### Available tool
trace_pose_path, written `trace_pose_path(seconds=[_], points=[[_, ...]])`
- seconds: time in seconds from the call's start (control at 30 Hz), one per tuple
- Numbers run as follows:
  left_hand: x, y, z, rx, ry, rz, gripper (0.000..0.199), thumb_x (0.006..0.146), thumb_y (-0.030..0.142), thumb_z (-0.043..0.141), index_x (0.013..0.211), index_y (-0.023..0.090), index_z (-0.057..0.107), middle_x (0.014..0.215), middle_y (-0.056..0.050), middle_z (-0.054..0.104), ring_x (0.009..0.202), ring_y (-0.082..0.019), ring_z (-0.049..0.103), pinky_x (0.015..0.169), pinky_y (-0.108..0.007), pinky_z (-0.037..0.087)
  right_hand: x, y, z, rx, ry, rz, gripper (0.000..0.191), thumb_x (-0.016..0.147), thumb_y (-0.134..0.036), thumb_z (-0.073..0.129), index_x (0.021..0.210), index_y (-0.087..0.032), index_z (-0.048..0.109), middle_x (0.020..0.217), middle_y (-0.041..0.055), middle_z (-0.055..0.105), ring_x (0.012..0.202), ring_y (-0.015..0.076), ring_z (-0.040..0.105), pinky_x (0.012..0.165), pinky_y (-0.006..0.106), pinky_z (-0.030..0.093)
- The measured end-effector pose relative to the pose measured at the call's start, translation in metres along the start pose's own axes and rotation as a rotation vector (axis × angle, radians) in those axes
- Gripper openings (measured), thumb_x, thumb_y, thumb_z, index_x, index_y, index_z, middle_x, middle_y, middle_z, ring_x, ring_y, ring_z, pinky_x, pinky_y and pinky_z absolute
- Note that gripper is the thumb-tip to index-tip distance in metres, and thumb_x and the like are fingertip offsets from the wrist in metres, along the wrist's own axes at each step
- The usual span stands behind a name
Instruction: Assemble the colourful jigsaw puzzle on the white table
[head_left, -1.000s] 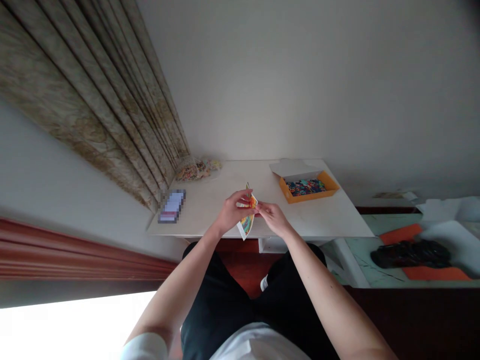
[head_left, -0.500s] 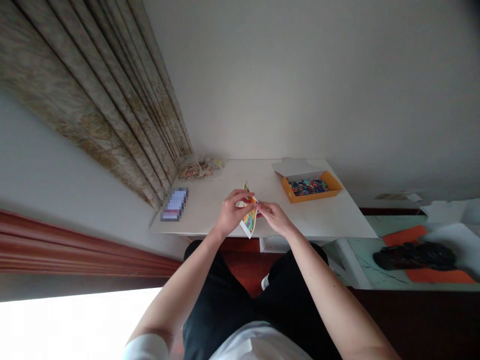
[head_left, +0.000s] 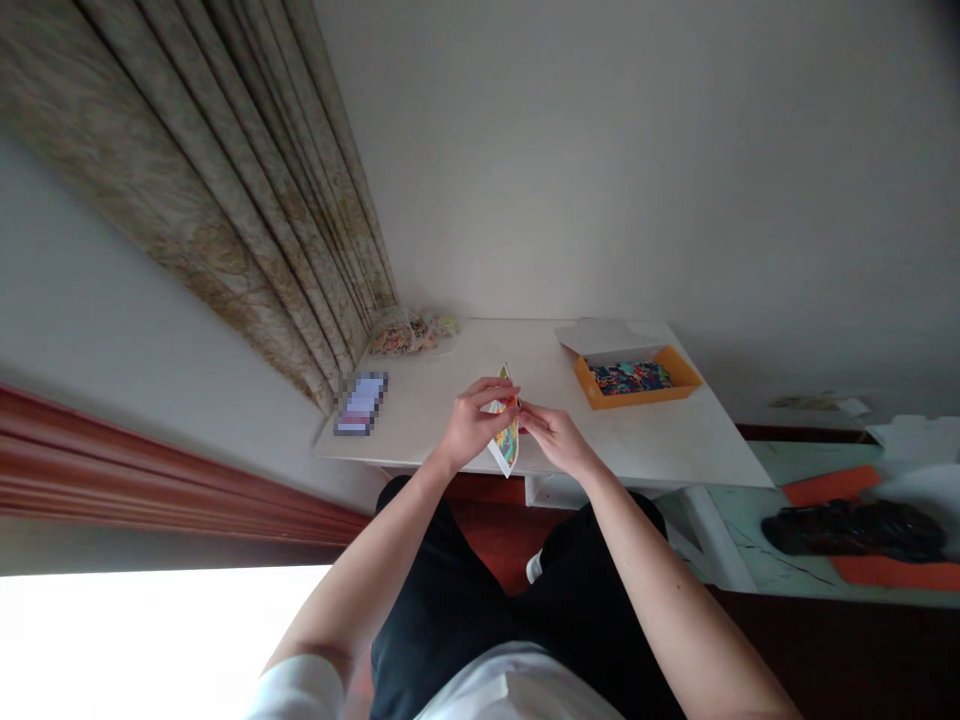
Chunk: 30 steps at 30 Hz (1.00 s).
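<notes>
A colourful printed paper packet (head_left: 508, 450) with a white border stands on edge above the white table (head_left: 645, 435), seen nearly edge-on. My left hand (head_left: 476, 425) wraps around its upper part. Pinching the same top edge from the other side is my right hand (head_left: 555, 440), its fingertips meeting my left fingers. Something orange shows at the packet's top, partly hidden by my fingers. An open orange cardboard box (head_left: 645, 397) of multicoloured puzzle-like pieces lies to the right of my hands, out of reach of my fingertips.
A clear plastic bag of small pieces (head_left: 411, 334) lies at the table's far edge beside a patterned curtain (head_left: 225, 220). A pixelated phone (head_left: 361, 403) rests at the left. Lower right, on a lower surface, a black bag (head_left: 853, 530) lies on orange material.
The whole scene has slid rightward in view as my head turned. The packet looks narrower between my hands, turned more edge-on, and both hands still hold it.
</notes>
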<state>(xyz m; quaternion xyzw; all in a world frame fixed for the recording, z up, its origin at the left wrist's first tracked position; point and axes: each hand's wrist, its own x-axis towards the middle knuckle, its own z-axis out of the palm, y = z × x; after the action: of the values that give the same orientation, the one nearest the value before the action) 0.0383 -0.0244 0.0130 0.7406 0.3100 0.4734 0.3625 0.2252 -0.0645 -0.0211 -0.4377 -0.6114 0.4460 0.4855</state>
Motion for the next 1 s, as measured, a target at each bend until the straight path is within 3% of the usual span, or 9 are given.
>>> trace_pose_path(seconds=[0.17,0.37,0.57,0.73,1.0], points=[[-0.002,0.003,0.003,-0.004,0.031,-0.024,0.026,0.089,0.022,0.066,0.11,0.023,0.08,0.121,-0.01,0.073,0.116,-0.023,0.07,0.07,-0.026,0.065,0.001,0.001,0.007,-0.022,0.031,-0.009,0.049,0.098,-0.058,0.062,0.137,-0.029,0.071,0.137,0.0031,0.072,0.121,0.0314,0.072,0.099,0.045,0.062],[-0.006,0.009,0.021,0.042,0.245,-0.14,0.032,0.08,0.009,0.058,0.102,0.021,0.079,0.104,-0.007,0.077,0.098,-0.02,0.074,0.073,-0.026,0.062,0.003,0.0,0.026,-0.063,0.146,-0.024,0.054,0.097,-0.056,0.062,0.14,-0.025,0.069,0.134,0.0085,0.074,0.111,0.0316,0.076,0.087,0.041,0.066],[-0.013,0.014,0.032,-0.026,0.372,-0.271,0.026,0.081,0.013,0.059,0.099,0.019,0.077,0.094,-0.005,0.079,0.091,-0.018,0.075,0.079,-0.028,0.062,-0.001,0.002,0.038,-0.051,0.21,-0.006,0.064,0.094,-0.059,0.063,0.145,-0.021,0.066,0.12,0.0092,0.079,0.1,0.0278,0.078,0.079,0.035,0.067],[-0.018,0.015,0.033,-0.097,0.376,-0.282,0.018,0.085,0.02,0.063,0.1,0.02,0.074,0.08,0.0,0.075,0.075,-0.014,0.073,0.078,-0.028,0.062,-0.005,-0.008,0.039,0.04,0.209,0.004,0.057,0.091,-0.056,0.068,0.14,-0.027,0.07,0.131,0.005,0.075,0.108,0.0321,0.075,0.09,0.045,0.066],[-0.028,0.01,0.036,-0.002,0.366,-0.15,0.015,0.09,0.022,0.063,0.102,0.021,0.071,0.093,-0.004,0.077,0.087,-0.016,0.076,0.086,-0.032,0.063,-0.011,-0.012,0.044,0.27,0.231,0.052,0.057,0.085,-0.047,0.073,0.137,-0.026,0.071,0.145,0.0066,0.067,0.138,0.0322,0.06,0.112,0.047,0.054]])
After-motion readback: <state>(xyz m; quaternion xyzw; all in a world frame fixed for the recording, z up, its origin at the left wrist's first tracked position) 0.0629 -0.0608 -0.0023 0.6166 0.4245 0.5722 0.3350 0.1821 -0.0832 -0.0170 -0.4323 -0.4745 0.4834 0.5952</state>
